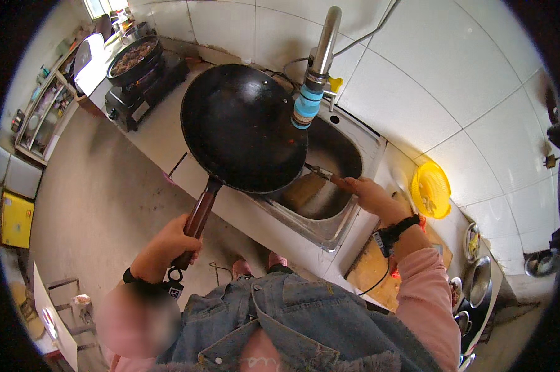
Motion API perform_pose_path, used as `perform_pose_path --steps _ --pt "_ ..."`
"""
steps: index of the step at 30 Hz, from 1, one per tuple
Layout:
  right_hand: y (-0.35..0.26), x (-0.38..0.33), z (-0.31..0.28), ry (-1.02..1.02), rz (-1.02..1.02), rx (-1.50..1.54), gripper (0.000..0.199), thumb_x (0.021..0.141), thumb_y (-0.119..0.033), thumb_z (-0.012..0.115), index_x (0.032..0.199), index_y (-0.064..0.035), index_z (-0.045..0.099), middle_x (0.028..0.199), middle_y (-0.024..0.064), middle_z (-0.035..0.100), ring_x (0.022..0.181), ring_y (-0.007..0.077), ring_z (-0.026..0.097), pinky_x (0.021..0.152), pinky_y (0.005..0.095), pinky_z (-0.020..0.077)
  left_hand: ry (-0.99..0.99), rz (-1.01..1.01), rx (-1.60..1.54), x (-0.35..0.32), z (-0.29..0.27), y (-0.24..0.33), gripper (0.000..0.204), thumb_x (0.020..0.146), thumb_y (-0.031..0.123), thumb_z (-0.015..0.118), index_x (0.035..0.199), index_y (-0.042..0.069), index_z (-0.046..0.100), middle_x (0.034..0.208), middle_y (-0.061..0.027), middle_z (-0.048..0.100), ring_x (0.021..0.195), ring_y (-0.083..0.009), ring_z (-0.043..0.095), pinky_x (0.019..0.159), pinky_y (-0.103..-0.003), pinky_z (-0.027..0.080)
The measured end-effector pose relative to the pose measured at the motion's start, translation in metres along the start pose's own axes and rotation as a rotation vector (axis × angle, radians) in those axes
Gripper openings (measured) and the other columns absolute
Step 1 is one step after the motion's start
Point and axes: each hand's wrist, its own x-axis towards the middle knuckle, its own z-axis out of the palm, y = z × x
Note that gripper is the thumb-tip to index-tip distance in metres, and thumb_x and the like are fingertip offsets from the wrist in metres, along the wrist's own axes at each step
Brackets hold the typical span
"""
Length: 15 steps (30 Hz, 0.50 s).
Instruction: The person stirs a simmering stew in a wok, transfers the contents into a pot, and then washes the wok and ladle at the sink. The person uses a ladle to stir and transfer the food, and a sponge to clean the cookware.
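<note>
Both hands are closed: left hand point(171, 245) on the black wok point(242, 127) handle, right hand point(370, 195) on a brush point(322, 172) (rinsing looks underway) over the sink point(329, 186).

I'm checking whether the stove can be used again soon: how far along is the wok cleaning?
Done: the black wok is empty and tilted over the steel sink. In hand: the left hand grips its wooden handle, and the right hand holds a thin tool whose end is hidden behind the rim. Left: reddish flecks remain inside, and no water shows from the faucet.
</note>
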Motion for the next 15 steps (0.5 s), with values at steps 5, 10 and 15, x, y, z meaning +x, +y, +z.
perform_pose_path --steps 5,10,15 --pt "0.036 0.008 -0.022 0.008 0.053 -0.128 0.052 0.07 0.009 0.048 0.117 -0.0137 0.052 0.094 0.0154 0.054 0.09 0.0348 0.053 0.076 0.0406 0.0445 0.016 -0.017 -0.008 0.002 0.001 0.0 0.039 0.06 0.004 0.062 0.095 0.002 0.044 0.063 -0.0061 0.051 0.046 -0.0151 0.051 0.04 -0.027 0.043" --pt "0.066 0.028 -0.019 0.061 0.025 -0.387 0.049 0.074 0.002 0.048 0.119 -0.0171 0.052 0.091 0.0117 0.055 0.09 0.0307 0.053 0.078 0.0373 0.0443 0.04 -0.055 -0.027 0.001 0.001 -0.001 0.042 0.059 0.002 0.062 0.097 0.002 0.044 0.065 -0.0062 0.051 0.048 -0.0154 0.052 0.042 -0.028 0.044" --pt "0.076 0.039 -0.019 0.187 0.061 -0.347 0.039 0.075 -0.011 0.055 0.114 -0.0162 0.055 0.099 0.0104 0.057 0.095 0.0301 0.052 0.082 0.0368 0.0429 -0.003 0.008 -0.017 0.002 -0.001 0.002 0.04 0.059 0.003 0.063 0.094 0.002 0.046 0.066 -0.0063 0.051 0.048 -0.0159 0.052 0.041 -0.028 0.044"
